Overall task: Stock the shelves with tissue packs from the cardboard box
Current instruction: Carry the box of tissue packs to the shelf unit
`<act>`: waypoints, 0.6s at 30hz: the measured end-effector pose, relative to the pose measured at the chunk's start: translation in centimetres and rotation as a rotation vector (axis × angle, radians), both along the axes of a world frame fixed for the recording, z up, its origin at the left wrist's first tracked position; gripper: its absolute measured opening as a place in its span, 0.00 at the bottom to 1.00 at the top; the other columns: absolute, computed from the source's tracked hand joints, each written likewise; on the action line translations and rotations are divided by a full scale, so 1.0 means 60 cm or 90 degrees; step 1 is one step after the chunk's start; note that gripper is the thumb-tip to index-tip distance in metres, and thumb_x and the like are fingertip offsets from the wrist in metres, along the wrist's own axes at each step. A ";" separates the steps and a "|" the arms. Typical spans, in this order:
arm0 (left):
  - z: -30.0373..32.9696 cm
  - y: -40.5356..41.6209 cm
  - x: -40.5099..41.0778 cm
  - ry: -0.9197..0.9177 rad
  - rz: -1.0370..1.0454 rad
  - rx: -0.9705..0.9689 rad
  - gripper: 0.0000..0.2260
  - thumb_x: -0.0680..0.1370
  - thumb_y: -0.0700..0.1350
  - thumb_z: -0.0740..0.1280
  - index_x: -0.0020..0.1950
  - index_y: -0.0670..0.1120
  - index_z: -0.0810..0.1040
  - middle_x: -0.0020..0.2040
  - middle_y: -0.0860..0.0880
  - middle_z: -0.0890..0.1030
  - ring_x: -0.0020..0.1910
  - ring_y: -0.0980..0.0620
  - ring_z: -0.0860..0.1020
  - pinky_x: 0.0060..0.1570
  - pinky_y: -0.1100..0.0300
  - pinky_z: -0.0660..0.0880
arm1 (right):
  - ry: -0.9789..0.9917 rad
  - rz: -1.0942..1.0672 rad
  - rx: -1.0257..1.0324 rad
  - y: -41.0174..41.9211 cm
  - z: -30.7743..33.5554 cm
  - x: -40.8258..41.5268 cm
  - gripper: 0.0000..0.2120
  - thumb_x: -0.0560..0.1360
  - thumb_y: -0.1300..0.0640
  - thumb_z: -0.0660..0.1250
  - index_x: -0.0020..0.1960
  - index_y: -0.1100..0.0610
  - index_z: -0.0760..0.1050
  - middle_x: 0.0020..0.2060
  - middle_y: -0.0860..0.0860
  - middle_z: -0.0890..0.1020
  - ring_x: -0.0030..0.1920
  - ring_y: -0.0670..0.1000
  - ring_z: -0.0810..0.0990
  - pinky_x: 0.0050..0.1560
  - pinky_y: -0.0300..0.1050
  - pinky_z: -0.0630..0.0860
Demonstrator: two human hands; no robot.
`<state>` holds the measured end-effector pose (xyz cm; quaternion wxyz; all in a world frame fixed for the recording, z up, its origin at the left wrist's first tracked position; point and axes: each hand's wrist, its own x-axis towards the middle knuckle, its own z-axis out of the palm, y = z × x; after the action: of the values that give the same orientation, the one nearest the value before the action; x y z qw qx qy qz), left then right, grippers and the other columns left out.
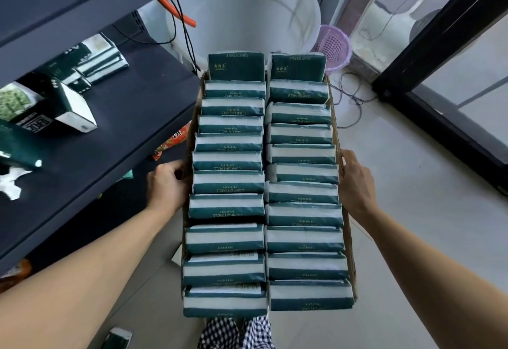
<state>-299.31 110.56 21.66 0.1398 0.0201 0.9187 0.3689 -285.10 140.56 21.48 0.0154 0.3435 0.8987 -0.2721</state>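
A long cardboard box point(347, 241) is held in front of me, filled with two rows of several green-and-white tissue packs point(228, 182). My left hand point(167, 183) grips the box's left wall, fingers curled around its edge. On the opposite wall lies my right hand point(356, 183), its fingers hidden behind the cardboard. The dark shelf point(115, 140) at the left holds a few tissue packs point(101, 58) near its back and more green packs point(57, 104) toward its left end.
A large white tub point(247, 13) stands beyond the box, a purple plastic basket point(334, 46) beside it. Cables trail on the tiled floor. A glass door with a black frame point(439, 54) is at the right. A red snack packet point(173, 140) lies under the shelf.
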 end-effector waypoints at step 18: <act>0.015 0.003 0.001 -0.039 -0.006 -0.007 0.07 0.75 0.43 0.69 0.51 0.44 0.83 0.47 0.43 0.84 0.48 0.44 0.80 0.50 0.49 0.77 | -0.038 -0.008 -0.040 0.009 -0.004 0.004 0.14 0.77 0.48 0.61 0.61 0.48 0.63 0.49 0.61 0.81 0.45 0.63 0.78 0.45 0.61 0.78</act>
<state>-299.24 110.75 22.54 0.1694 0.0126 0.9158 0.3640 -284.88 141.09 21.24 0.0513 0.3562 0.8869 -0.2897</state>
